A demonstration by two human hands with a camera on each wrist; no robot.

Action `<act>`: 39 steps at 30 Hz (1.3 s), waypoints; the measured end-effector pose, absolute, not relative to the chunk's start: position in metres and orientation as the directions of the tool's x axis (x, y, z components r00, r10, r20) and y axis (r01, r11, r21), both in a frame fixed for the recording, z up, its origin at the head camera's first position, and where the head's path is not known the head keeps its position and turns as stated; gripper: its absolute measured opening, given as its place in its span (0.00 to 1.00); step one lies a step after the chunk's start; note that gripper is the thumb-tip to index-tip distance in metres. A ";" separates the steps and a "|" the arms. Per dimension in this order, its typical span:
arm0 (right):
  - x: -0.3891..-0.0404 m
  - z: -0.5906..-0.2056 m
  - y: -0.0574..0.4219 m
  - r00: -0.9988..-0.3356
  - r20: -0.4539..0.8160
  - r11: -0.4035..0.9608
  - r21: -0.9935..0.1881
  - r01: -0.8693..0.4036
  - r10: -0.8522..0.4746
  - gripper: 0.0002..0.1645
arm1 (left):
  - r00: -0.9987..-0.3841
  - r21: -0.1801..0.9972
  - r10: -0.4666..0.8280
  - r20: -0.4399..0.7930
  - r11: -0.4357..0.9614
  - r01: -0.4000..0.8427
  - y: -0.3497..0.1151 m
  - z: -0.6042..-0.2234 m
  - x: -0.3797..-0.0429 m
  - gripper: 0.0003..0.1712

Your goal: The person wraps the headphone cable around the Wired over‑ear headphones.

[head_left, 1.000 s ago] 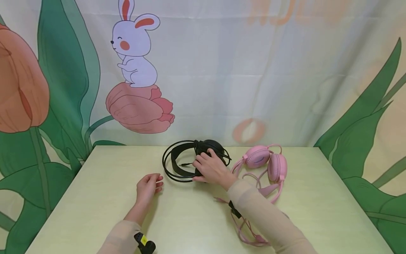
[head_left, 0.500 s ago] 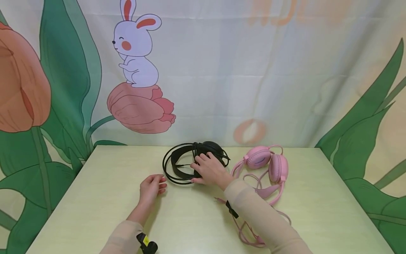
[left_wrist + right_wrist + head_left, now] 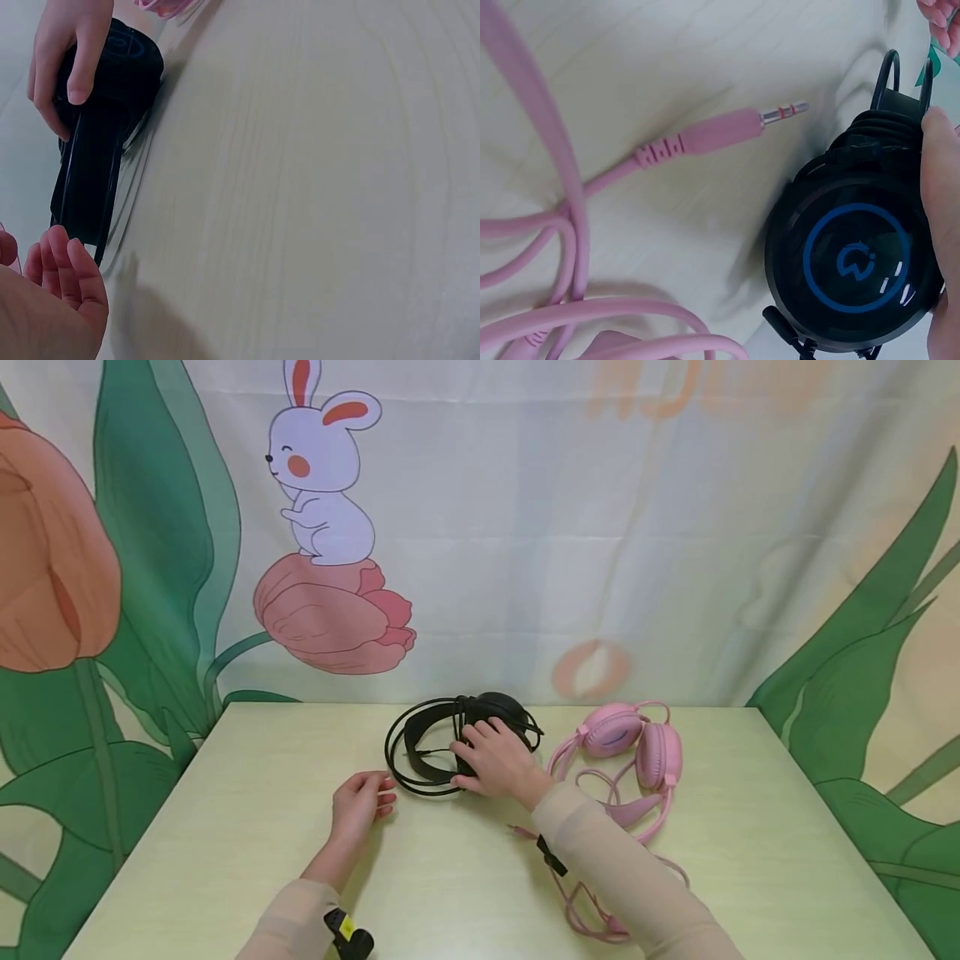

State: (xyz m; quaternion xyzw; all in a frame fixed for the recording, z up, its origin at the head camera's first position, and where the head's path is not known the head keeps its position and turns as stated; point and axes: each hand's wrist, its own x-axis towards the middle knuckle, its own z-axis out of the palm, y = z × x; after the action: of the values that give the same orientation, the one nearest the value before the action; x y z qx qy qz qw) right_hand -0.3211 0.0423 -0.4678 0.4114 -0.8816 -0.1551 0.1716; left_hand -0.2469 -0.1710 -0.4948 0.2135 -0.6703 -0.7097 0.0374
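Black over-ear headphones [image 3: 504, 705] lie near the table's back edge, their cable looped around the headband. My right hand [image 3: 497, 760] holds them by an ear cup, fingers over the top and thumb at the near side. In the right wrist view the glossy ear cup [image 3: 855, 259] shows a blue ring and logo. My left hand [image 3: 358, 806] hovers loosely curled by the left end of the cable loops, holding nothing. In the left wrist view its fingers [image 3: 64, 262] overlap the headband's end; whether they touch it I cannot tell.
Pink headphones [image 3: 660, 756] lie to the right, partly behind my right forearm. Their pink cable [image 3: 573, 910] winds under that arm toward the front, with a jack plug [image 3: 724, 131] loose on the table [image 3: 435, 893]. A printed curtain [image 3: 480, 543] hangs behind.
My left hand has moved slightly right, closer to the cable loops. The black headphones and my right hand have shifted slightly; over the last half second nearly everything stays still.
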 end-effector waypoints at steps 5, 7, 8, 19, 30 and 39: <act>-0.320 -0.469 0.048 -0.598 0.217 0.631 0.375 -0.679 -0.772 0.33 | -0.906 0.966 -0.335 -0.257 -0.095 -0.239 -0.170 -0.494 -0.245 0.16; -0.320 -0.469 0.050 -0.588 0.229 0.629 0.358 -0.690 -0.776 0.32 | -0.908 0.966 -0.329 -0.258 -0.090 -0.242 -0.170 -0.494 -0.245 0.17; -0.319 -0.469 0.052 -0.582 0.235 0.626 0.351 -0.696 -0.778 0.32 | -0.908 0.965 -0.328 -0.261 -0.087 -0.247 -0.169 -0.494 -0.246 0.17; -0.313 -0.459 0.072 -0.535 0.277 0.600 0.293 -0.744 -0.798 0.32 | -0.920 0.972 -0.316 -0.233 -0.061 -0.225 -0.173 -0.503 -0.249 0.16; -0.306 -0.451 0.117 -0.592 0.275 0.651 0.239 -0.721 -0.757 0.33 | -0.949 0.981 -0.261 -0.174 0.041 -0.191 -0.172 -0.483 -0.235 0.16; -0.303 -0.437 0.164 -0.631 0.304 0.694 0.190 -0.694 -0.714 0.29 | -0.975 0.977 -0.179 -0.134 0.138 -0.160 -0.172 -0.479 -0.225 0.18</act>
State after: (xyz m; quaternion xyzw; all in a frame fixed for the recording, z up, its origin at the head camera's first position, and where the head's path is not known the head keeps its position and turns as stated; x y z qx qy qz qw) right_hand -0.3034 0.1638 -0.4374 0.3901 -0.9026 -0.0272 0.1802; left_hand -0.2252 -0.1717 -0.4793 0.1122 -0.7542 -0.6469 0.0075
